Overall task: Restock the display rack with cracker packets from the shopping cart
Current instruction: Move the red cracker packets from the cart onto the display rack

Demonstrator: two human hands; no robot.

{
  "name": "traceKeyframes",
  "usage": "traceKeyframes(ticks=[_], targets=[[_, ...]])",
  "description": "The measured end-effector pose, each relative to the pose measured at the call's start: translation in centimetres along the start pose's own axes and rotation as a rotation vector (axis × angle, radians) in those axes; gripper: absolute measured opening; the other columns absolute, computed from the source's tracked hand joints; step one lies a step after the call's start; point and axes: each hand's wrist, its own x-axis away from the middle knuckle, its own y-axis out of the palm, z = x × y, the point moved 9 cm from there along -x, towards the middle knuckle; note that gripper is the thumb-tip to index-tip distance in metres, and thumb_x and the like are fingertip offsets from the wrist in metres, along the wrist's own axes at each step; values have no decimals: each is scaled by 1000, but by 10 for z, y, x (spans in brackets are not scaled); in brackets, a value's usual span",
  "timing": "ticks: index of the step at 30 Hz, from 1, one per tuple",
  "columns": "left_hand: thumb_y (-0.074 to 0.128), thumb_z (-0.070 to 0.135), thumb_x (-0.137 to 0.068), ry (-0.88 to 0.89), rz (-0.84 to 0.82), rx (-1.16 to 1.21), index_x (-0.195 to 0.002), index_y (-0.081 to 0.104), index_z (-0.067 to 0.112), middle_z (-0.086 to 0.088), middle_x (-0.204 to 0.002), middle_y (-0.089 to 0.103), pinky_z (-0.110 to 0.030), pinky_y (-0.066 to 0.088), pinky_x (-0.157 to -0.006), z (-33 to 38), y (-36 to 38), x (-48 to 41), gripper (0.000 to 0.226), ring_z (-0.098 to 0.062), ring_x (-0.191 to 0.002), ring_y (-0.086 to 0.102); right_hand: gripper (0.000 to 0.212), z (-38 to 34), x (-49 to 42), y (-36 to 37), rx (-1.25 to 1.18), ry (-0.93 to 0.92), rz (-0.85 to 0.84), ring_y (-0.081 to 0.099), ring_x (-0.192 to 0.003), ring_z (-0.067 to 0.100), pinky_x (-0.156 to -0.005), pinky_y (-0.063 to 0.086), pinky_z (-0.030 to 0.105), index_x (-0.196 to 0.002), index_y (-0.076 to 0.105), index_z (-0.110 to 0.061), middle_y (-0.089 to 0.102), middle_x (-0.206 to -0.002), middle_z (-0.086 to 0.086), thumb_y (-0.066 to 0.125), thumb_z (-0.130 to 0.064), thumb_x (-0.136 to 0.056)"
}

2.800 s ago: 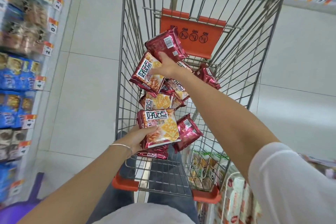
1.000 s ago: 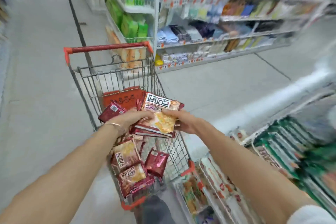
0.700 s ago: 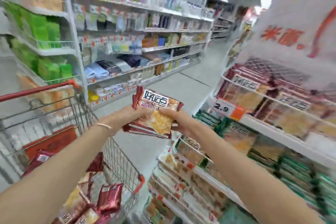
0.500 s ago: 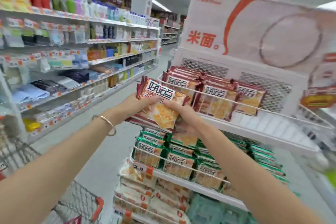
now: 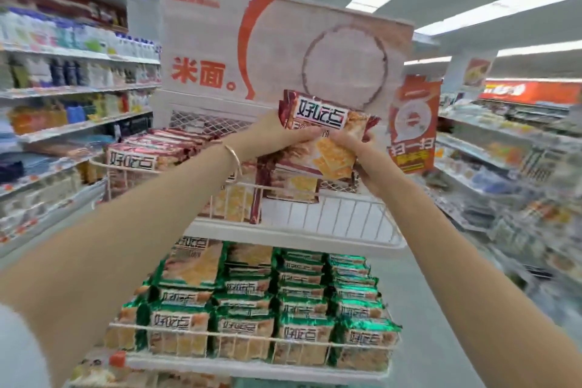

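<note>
Both hands hold a small stack of red cracker packets (image 5: 327, 142) above the right part of the top shelf of the white wire display rack (image 5: 333, 217). My left hand (image 5: 274, 135) grips the stack's left edge, with a thin bangle on the wrist. My right hand (image 5: 362, 154) grips it from the right and below. Red packets of the same kind (image 5: 151, 161) fill the left part of that top shelf. The right part of the shelf shows bare white wire. The shopping cart is out of view.
Green cracker packets (image 5: 283, 318) fill the rack's lower shelf. A white and orange sign board (image 5: 283, 50) tops the rack. Stocked store shelves (image 5: 63, 88) line the aisle on the left, and more shelves (image 5: 510, 173) stand on the right.
My view has swung from the cart up to the display rack. Both hands carried the packet stack up and rightward, to above the top shelf's right side.
</note>
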Motion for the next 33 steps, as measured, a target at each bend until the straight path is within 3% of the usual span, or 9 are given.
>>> traceKeyframes(ticks=[3,6,9,11,14,17,20,27,33], targets=[[75,48,-85,-107,-16,-154,-102,69,33,16,-100,72,-23,51,-91,-31,16,-24,24,-3,-95,68,48,43,-27,-11,99,121,-61,74,-94,14,-74,58,24,-117,67,-15,76,-109,3,85,-32,-76],[60,89,-67,-298,-123,-496,-125,64,27,4,-121,67,-31,43,-106,-69,22,-25,85,-20,-112,62,65,84,-40,-8,169,264,-163,73,-91,11,-75,57,25,-126,63,-10,76,-106,-1,85,-44,-75],[63,72,-82,-431,-227,-592,-92,64,32,9,-98,66,-28,43,-94,-89,23,-20,41,-15,-96,60,35,107,-47,-2,240,367,-323,71,-95,14,-87,55,33,-111,68,-11,77,-103,0,78,-33,-85],[73,70,-72,-448,-211,-686,-84,64,25,5,-88,69,-30,49,-79,-88,19,-20,48,-18,-86,64,31,105,-47,6,399,292,-444,68,-102,16,-99,51,37,-108,68,-16,75,-105,-2,82,-24,-82],[83,69,-52,-433,-221,-660,-127,60,11,-3,-123,68,-37,52,-96,-95,23,-19,97,-26,-114,64,41,102,-41,16,566,221,-558,61,-104,14,-95,47,32,-112,54,-27,64,-102,-13,81,-20,-82],[89,38,-71,-433,-208,-451,-160,9,23,2,-160,31,-38,30,-116,-94,21,-16,121,-23,-145,33,48,111,-48,-1,620,297,-519,64,-99,20,-85,53,33,-111,44,-18,61,-96,-6,80,-32,-82],[85,38,-77,-405,-254,-566,-156,31,26,8,-155,37,-36,30,-114,-96,20,-21,96,-18,-139,39,34,120,-54,0,713,280,-570,73,-76,11,-81,60,31,-104,64,-5,74,-87,-3,77,-31,-86],[84,50,-73,-355,-166,-761,-148,46,27,2,-150,48,-40,41,-106,-92,15,-26,86,-24,-132,49,14,120,-50,9,673,272,-626,72,-95,19,-95,56,38,-101,69,-21,75,-104,-1,73,-26,-89],[65,60,-88,-332,10,-540,-136,58,25,-3,-142,56,-35,45,-95,-83,-18,-3,60,-22,-116,59,63,65,-46,18,729,-25,-280,61,-108,17,-84,52,31,-141,41,-14,63,-120,0,71,-33,-89]])
